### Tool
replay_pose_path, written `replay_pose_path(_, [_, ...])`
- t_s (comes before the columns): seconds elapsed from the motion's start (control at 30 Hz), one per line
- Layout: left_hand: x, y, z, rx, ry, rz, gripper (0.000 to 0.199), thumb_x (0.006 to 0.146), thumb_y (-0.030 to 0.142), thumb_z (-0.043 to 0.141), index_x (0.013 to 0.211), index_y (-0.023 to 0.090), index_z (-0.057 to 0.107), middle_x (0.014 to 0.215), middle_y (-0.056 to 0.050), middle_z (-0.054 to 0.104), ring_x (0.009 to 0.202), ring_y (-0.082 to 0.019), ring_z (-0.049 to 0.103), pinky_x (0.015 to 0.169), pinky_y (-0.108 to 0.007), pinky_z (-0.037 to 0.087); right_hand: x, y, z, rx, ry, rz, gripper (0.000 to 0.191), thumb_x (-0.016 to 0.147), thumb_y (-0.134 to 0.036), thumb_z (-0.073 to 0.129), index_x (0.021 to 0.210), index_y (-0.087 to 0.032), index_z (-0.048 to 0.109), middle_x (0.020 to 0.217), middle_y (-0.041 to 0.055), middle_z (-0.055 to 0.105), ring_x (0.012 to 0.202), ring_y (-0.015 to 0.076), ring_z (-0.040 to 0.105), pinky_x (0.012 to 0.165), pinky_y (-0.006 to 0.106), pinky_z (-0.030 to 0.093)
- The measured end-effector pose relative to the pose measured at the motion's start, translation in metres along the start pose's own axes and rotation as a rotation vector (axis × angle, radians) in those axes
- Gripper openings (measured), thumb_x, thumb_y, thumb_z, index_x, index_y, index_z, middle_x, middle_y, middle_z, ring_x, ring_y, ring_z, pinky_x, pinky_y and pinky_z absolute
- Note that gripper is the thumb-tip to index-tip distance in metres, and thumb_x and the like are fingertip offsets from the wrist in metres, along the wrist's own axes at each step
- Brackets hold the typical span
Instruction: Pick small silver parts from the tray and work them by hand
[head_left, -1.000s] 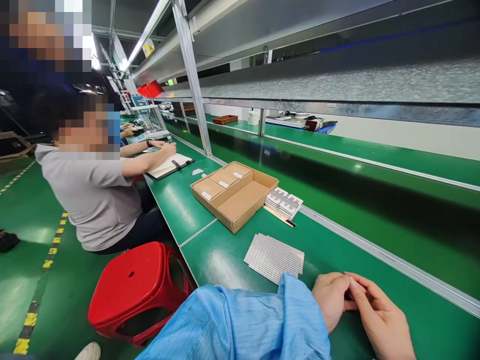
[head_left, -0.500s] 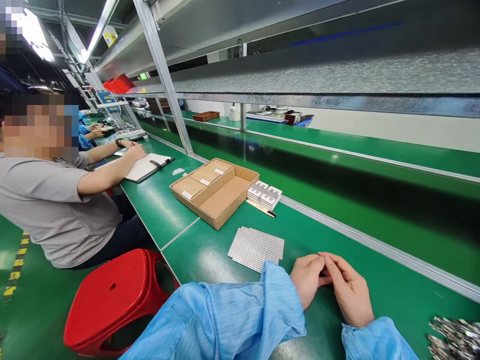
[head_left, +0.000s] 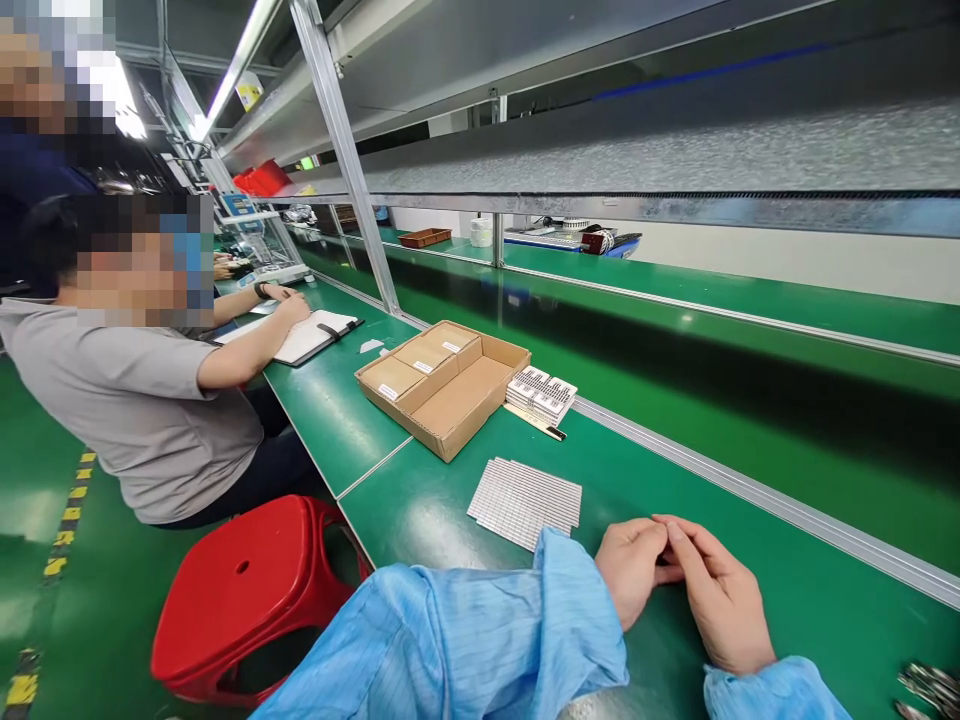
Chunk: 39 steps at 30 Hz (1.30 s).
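Note:
Fingertips of my left hand [head_left: 636, 568] and my right hand [head_left: 720, 590] meet in a pinch above the green bench [head_left: 405, 500]. Whatever they hold, if anything, is hidden by the fingers. To the left of my hands, thin silvery sheets [head_left: 525, 500] marked with a fine grid lie flat, overlapping. Small shiny metal parts [head_left: 934, 690] lie in a pile at the lower right, partly cut off by the frame.
A divided cardboard tray [head_left: 450, 435] with labelled brown boxes stands beyond the sheets. Beside it are stacked printed white cards [head_left: 541, 392] and a thin strip [head_left: 536, 422]. A red stool [head_left: 232, 590] and a seated person [head_left: 142, 400] with a notebook [head_left: 307, 335] are at left.
The view has turned slightly left, so everything sits further right. Both hands stay pinched together. A standing person in dark clothes shows more at the upper left.

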<state>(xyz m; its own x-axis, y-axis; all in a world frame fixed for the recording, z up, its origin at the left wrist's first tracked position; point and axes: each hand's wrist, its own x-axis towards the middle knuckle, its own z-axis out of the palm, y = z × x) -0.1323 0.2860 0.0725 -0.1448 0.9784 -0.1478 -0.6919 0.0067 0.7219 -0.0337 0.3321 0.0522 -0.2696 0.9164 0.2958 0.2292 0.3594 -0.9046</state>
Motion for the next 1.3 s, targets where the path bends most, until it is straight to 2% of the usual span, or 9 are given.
replay_pose_path(0.2, [0.002,-0.001,-0.002,0.005,-0.006,0.011,0.051,0.064,0.055,0.073,0.076,0.008,0.056,0.077,-0.006,0.05,0.078,-0.014,0.047,0.078,-0.034,0.044,0.002,-0.003,0.002,0.043,0.005,-0.031,0.041,0.085,-0.058,0.06,0.083,-0.017,0.067,0.094,0.0063,0.065,0.083,0.0223,0.063,0.068,0.022,0.053])
replay_pose_path(0.33, [-0.003,-0.003,-0.002,0.027,-0.021,0.007,0.038,0.069,0.045,0.071,0.079,0.009,0.061,0.083,-0.006,0.054,0.083,-0.014,0.05,0.078,-0.029,0.045,-0.002,-0.011,0.005,0.062,0.013,-0.022,0.039,0.088,-0.055,0.055,0.084,-0.019,0.069,0.092,0.0057,0.065,0.086,0.0248,0.061,0.074,0.03,0.05])
replay_pose_path(0.43, [-0.004,-0.004,-0.003,0.049,-0.033,-0.013,0.037,0.069,0.043,0.075,0.082,0.011,0.065,0.087,-0.006,0.059,0.09,-0.017,0.054,0.084,-0.03,0.047,-0.004,-0.011,0.008,0.062,0.012,0.006,0.043,0.09,-0.057,0.049,0.085,-0.019,0.068,0.091,0.0052,0.064,0.084,0.0247,0.06,0.073,0.032,0.049])
replay_pose_path(0.67, [-0.005,-0.005,-0.007,0.079,-0.062,-0.037,0.049,0.062,0.054,0.083,0.084,0.012,0.069,0.094,-0.007,0.063,0.101,-0.023,0.057,0.091,-0.035,0.048,-0.008,-0.002,0.011,0.104,0.033,-0.003,0.047,0.096,-0.057,0.044,0.088,-0.017,0.067,0.086,0.0041,0.063,0.079,0.0205,0.06,0.069,0.028,0.047])
replay_pose_path(0.97, [-0.004,-0.004,-0.006,0.039,-0.014,-0.081,0.049,0.055,0.051,0.087,0.08,0.013,0.068,0.1,-0.007,0.062,0.113,-0.026,0.053,0.097,-0.037,0.048,-0.009,0.004,0.013,0.162,0.048,-0.031,0.047,0.098,-0.058,0.048,0.086,-0.016,0.068,0.083,0.0028,0.062,0.074,0.0171,0.058,0.065,0.024,0.044])
replay_pose_path(1.17, [-0.005,-0.004,-0.009,0.036,-0.04,-0.068,0.047,0.063,0.052,0.084,0.084,0.013,0.067,0.099,-0.007,0.063,0.111,-0.025,0.055,0.095,-0.037,0.049,-0.008,0.007,0.014,0.265,0.037,-0.007,0.044,0.093,-0.058,0.059,0.089,-0.015,0.069,0.082,0.0038,0.062,0.071,0.0168,0.057,0.063,0.023,0.046])
replay_pose_path(1.3, [-0.005,-0.009,-0.013,0.081,-0.075,0.012,0.046,0.072,0.054,0.077,0.096,0.016,0.067,0.11,-0.008,0.061,0.114,-0.024,0.054,0.093,-0.036,0.051,-0.005,0.004,0.009,0.408,-0.036,0.017,0.044,0.088,-0.057,0.069,0.101,-0.015,0.069,0.084,0.0048,0.063,0.074,0.0175,0.059,0.067,0.024,0.05])
